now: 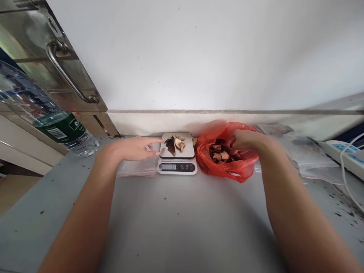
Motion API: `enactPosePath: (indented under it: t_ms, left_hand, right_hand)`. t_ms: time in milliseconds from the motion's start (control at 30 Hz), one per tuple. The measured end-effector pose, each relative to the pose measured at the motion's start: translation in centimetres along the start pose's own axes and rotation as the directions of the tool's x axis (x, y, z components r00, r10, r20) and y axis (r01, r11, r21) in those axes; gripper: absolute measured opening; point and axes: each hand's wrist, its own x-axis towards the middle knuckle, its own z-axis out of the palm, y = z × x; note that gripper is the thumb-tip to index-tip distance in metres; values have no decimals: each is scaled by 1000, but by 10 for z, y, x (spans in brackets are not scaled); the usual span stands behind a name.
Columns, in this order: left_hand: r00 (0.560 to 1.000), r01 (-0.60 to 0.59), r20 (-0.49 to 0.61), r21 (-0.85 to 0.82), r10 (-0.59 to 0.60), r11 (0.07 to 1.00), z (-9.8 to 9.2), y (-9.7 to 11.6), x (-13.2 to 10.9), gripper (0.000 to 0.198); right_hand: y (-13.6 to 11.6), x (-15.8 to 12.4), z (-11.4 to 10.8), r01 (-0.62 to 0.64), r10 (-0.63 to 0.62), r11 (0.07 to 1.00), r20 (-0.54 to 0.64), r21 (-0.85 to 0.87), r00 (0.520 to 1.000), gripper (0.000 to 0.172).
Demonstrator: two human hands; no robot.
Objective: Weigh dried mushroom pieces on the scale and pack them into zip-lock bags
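A small kitchen scale [177,159] sat on the gray table [182,220], close to the wall, with its screen side facing the person. A few dried mushroom pieces [174,143] lay on its plate, in a short row going left to right. The left hand [133,148] was flat and loose, holding nothing, its fingertips just touching the scale's left edge. Right of the scale, touching it, was a red plastic bag [227,159], its mouth opened upward. The right hand [246,139] reached inside it; its grip could not be seen. A water bottle [45,113] lay far left of the scale.

Bright even light, wide-angle edge distortion.
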Motion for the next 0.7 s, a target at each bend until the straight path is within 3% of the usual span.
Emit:
enactPosePath:
  t_ms: [100,200,367,533,700]
  left_hand:
    - [1000,-24,-11,11,24,1000,1,-2,1,79]
    - [1000,-12,-2,20,12,1000,1,-5,3,81]
    - [1000,0,-8,26,1,1000,2,-5,4,80]
    - [1000,-20,-8,17,20,1000,3,-6,4,76]
    - [1000,-24,-14,6,24,1000,4,-9,5,76]
  right_hand:
    - [-10,-4,-11,-77,81,995,70,-62,994,22]
    - [-24,-15,-27,-77,84,993,79,-86,993,23]
    - [-55,-35,-41,104,-104,990,-7,98,995,11]
    - [-88,-34,-18,249,-234,920,-85,303,968,12]
    - [-102,-21,16,275,-279,901,-38,334,960,17]
